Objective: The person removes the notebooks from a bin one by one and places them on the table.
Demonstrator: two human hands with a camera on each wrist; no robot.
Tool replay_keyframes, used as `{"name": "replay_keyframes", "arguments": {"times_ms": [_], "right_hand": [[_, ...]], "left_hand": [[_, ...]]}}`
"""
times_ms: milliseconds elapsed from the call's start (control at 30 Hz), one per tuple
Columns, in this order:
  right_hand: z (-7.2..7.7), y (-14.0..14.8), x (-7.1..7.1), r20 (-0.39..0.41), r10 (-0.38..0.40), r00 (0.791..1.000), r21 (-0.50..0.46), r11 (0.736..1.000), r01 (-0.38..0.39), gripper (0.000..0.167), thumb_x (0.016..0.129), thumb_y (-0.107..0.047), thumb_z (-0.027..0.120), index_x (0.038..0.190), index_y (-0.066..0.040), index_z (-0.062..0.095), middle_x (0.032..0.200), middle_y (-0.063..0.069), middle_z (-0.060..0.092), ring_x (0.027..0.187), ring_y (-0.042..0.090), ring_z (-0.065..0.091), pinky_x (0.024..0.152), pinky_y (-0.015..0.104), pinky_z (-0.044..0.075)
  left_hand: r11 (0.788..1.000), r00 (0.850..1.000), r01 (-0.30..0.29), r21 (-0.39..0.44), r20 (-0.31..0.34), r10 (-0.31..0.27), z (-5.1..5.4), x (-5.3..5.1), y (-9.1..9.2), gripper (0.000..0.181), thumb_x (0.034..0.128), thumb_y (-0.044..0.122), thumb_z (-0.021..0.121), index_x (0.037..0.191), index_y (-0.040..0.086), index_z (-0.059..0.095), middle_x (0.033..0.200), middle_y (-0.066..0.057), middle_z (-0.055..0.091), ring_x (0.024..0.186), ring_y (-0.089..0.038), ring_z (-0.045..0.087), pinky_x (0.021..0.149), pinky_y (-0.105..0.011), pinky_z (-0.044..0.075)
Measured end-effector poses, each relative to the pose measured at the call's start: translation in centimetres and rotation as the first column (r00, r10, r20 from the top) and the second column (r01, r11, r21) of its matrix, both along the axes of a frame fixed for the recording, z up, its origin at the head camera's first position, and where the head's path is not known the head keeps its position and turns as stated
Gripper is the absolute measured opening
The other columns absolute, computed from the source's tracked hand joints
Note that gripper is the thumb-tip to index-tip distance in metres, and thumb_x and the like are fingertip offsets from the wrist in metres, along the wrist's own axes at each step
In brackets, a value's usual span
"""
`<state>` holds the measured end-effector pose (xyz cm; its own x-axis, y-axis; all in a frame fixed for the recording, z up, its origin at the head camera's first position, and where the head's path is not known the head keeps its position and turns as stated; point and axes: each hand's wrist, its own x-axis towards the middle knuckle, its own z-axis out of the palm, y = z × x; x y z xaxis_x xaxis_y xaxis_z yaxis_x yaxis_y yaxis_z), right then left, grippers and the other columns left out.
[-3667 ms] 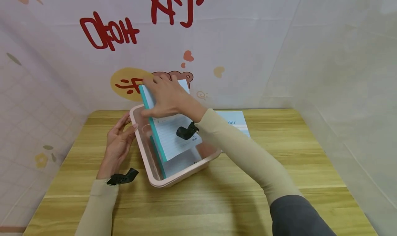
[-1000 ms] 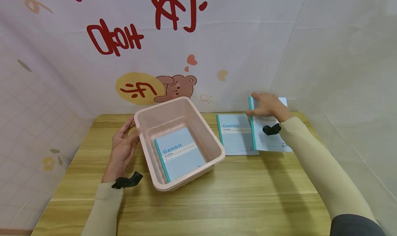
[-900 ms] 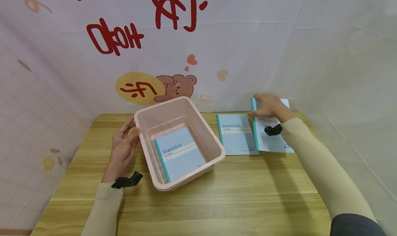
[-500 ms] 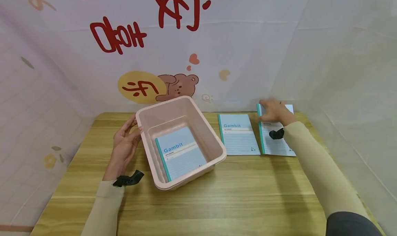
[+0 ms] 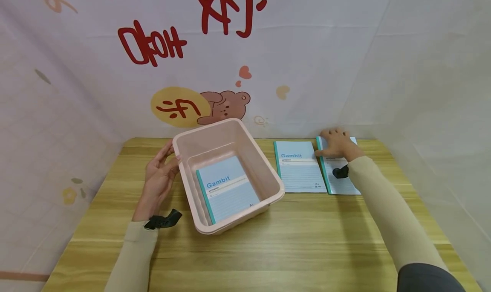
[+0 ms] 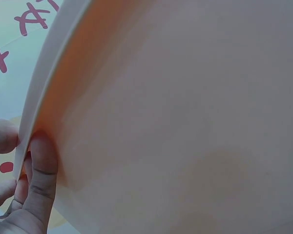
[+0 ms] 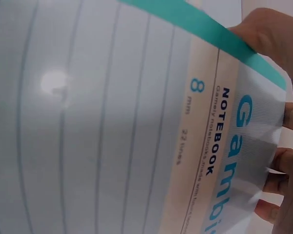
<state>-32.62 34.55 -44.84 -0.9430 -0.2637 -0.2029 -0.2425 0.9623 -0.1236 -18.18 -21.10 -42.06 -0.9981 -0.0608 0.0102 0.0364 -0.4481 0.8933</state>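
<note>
Pale fabric wall covering, printed with red characters, a brown bear and a yellow oval, rises behind a wood-grain table. Toward the table's left half stands a pale pink bin, set at an angle, with one light-blue notebook lying face up on its floor, the word Gambit readable on the cover. The left hand pinches the bin's left rim between thumb and fingers; the left wrist view shows digits on both sides of that edge. Right of the bin, a second notebook lies face up near the back of the table. Just beside it is a third notebook, which the right hand grips near the top, thumb at the teal spine and fingers by the far edge; whether it rests fully flat cannot be told. Both forearms wear cream sleeves, with a black device at each wrist.
</note>
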Motion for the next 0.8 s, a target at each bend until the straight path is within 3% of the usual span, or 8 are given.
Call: {"name": "replay_keyframes", "arguments": {"times_ms": [333,633,800], "right_hand": [[-0.93,0.32,-0.14,0.005,0.0,1.0,-0.088,0.996,0.0,0.065,0.097,-0.05,0.063,0.14,-0.004,0.048,0.15,0.028,0.044,0.138,0.051,0.034,0.101,0.069,0.031],[-0.08,-0.22,0.13,-0.016,-0.011,1.0,-0.123,0.992,0.009,0.06,0.1,-0.044,0.061,0.142,-0.003,0.047,0.146,0.027,0.049,0.132,0.05,0.04,0.1,0.07,0.032],[-0.14,-0.34,0.16,-0.034,-0.006,0.999,-0.144,0.99,0.001,0.065,0.101,-0.049,0.058,0.147,-0.005,0.045,0.148,0.027,0.046,0.134,0.051,0.038,0.102,0.074,0.03]], "left_hand": [[1.0,1.0,-0.003,-0.005,0.003,0.003,-0.14,-0.07,-0.04,0.071,0.0963,-0.005,0.065,0.159,0.003,0.033,0.128,-0.004,0.044,0.096,-0.007,0.068,0.087,-0.023,0.062],[1.0,1.0,-0.004,-0.012,0.001,0.004,-0.14,-0.1,-0.06,0.07,0.0968,-0.004,0.065,0.159,0.003,0.033,0.126,-0.003,0.043,0.097,-0.007,0.067,0.087,-0.022,0.062],[1.0,1.0,-0.005,-0.016,0.01,0.005,-0.04,-0.12,0.03,0.07,0.0964,-0.004,0.065,0.159,0.003,0.034,0.126,-0.003,0.044,0.1,-0.008,0.065,0.087,-0.021,0.062]]}}
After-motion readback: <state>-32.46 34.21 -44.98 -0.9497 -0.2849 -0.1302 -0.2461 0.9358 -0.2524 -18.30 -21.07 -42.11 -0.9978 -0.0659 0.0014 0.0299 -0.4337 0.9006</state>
